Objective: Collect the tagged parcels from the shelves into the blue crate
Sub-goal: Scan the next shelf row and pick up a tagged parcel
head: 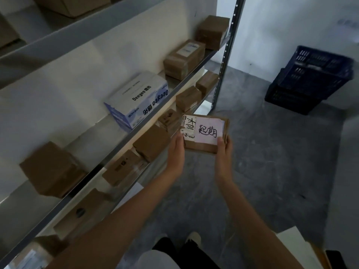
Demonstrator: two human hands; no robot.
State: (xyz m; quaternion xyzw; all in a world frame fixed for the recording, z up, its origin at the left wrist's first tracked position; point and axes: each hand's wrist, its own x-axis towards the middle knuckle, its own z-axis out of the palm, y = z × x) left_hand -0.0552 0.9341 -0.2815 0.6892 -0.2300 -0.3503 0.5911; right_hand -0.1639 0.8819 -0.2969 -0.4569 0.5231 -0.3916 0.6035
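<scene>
Item in hand: tagged parcel (204, 135), carry step, bound for the blue crate (310, 79).
You hold it clear of the shelves (136, 121), left hand (175, 150) and right hand (223, 150) pinching opposite edges. Flat brown carton, white handwritten tag on top. Next, I judge: turn right and lower it into the crate on the floor, well apart.
</scene>
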